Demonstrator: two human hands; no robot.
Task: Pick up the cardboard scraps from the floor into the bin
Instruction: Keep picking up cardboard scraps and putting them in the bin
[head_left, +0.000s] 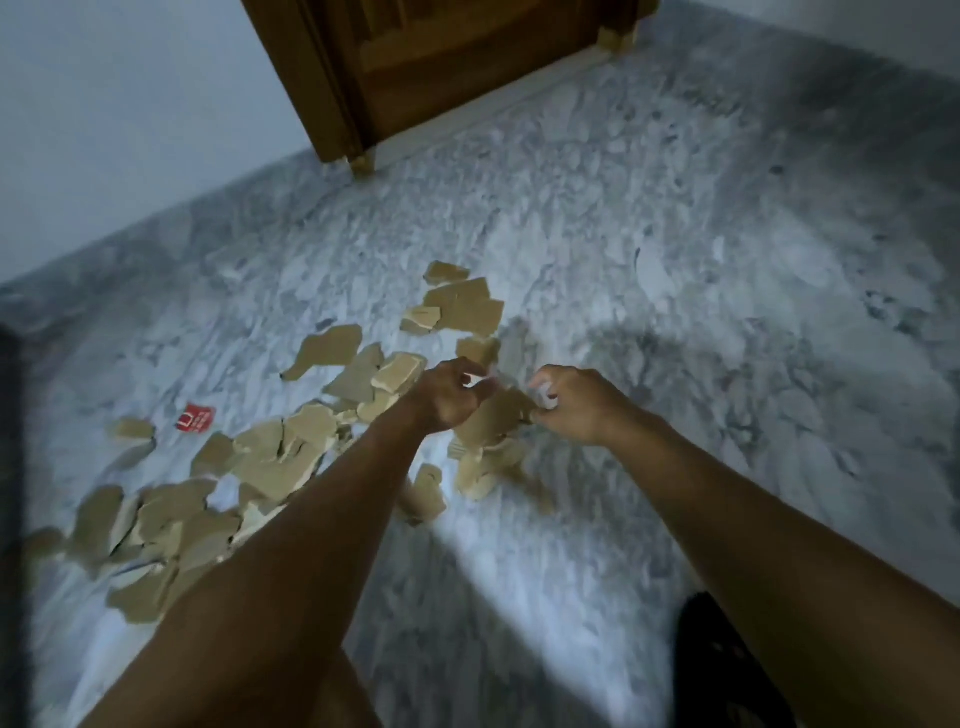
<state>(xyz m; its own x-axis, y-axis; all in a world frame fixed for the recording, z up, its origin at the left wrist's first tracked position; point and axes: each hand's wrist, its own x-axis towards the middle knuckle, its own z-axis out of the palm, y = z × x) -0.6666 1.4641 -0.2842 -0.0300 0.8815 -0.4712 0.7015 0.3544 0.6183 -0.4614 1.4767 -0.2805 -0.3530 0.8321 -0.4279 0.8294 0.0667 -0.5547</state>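
Several tan cardboard scraps (270, 457) lie scattered on the grey marble floor, from the near left up to a cluster (462, 306) in the middle. A larger scrap (493, 421) sits between my two hands, above a small pile (483, 467). My right hand (576, 408) has its fingers curled onto this scrap's right edge. My left hand (449, 397) hovers at its left edge, thumb and fingers bent but apart, with nothing clearly in them. The image is blurred around the fingertips.
A small red label (196, 417) lies on the floor left of the scraps. A black perforated object (727, 670), possibly the bin, shows at the bottom right. A wooden door (441, 67) and white wall stand at the back. Something dark runs along the left edge (8, 467).
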